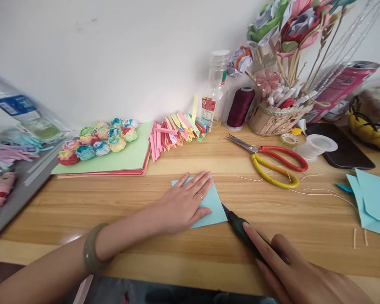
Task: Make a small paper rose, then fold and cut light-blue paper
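Note:
My left hand [183,202] lies flat, fingers spread, on a folded light blue paper sheet [212,211] at the middle of the wooden table [114,202]. My right hand [291,270] grips a dark green craft knife [240,228], index finger stretched along its handle. The knife's tip touches the right edge of the blue paper. A green bangle sits on my left wrist and a ring on one left finger.
Red and yellow scissors [272,162] lie behind the paper. A stack of coloured sheets with paper flowers [98,141], folded paper strips [177,131], a bottle [215,88], a maroon thread spool [240,107], a basket of paper flowers [275,114] and more blue paper [373,202] surround them.

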`<state>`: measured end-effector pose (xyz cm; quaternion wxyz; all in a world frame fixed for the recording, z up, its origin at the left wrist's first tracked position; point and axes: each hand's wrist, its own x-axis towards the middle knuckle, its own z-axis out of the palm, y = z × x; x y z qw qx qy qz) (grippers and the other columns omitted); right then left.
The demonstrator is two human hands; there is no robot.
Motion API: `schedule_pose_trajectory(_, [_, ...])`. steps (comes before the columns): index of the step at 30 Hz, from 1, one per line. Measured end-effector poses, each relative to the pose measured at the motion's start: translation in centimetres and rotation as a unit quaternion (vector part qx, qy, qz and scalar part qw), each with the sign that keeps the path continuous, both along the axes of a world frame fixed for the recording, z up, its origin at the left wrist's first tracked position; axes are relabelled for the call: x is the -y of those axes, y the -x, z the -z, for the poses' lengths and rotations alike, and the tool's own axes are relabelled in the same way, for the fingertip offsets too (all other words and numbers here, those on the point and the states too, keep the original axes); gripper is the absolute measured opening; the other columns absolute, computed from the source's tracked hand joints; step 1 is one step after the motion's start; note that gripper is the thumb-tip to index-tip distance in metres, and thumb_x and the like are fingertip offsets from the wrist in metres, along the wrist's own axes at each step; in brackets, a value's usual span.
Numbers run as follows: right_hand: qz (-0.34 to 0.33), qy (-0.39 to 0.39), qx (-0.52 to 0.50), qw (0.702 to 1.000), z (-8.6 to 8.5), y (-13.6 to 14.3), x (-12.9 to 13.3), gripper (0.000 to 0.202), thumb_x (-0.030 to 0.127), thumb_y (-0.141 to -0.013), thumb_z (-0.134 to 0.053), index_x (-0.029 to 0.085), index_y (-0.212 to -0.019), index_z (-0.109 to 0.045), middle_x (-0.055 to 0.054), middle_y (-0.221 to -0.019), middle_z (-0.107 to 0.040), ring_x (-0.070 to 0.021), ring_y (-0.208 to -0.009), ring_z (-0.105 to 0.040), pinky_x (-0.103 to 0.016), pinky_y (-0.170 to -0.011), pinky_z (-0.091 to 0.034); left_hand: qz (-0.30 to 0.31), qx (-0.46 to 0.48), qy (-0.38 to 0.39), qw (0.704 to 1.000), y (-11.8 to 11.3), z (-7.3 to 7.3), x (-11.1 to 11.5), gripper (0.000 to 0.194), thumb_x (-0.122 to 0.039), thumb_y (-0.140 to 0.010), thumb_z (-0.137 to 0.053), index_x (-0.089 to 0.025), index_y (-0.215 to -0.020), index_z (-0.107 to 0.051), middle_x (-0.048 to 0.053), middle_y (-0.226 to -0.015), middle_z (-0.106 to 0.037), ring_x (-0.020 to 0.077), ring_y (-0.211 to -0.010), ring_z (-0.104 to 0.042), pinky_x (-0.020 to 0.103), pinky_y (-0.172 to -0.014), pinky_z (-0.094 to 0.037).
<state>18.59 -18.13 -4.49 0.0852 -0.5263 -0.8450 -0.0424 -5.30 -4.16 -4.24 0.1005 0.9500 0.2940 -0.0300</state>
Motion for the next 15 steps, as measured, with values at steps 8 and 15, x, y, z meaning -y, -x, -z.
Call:
schedule_pose_trajectory(8, [-0.005,-0.015,0.034,0.999,-1.9,1.5,-3.5,0.046,0.019,-0.090,-0.031,0.013,-0.135,-0.039,-0.003,-0.078,-0.060,-0.0122,-0.035,-0.055,-0.026,-0.031,-0.045,-0.021,-0.001,0.032,0.999,-0.1,-0.2,0.1,0.070,-0.053,-0.092,-0.015,-0.008,-0.144,-0.005,0.016,-0.152,-0.001,0.0220,-0.141,0.002,0.041,-0.114,-0.012])
schedule_pose_trajectory(15, [0.036,-0.039,0.098,0.994,-1.6,1.8,-7.5,0.046,0.021,-0.087,-0.036,0.012,-0.132,-0.044,-0.003,-0.076,-0.057,-0.0184,-0.035,-0.056,-0.035,-0.031,-0.046,-0.041,-0.032,0.058,0.997,-0.4,-0.5,0.2,0.075,-0.053,-0.091,-0.015,-0.002,-0.143,0.003,0.016,-0.151,0.011,0.0230,-0.139,0.013,0.040,-0.115,-0.007])
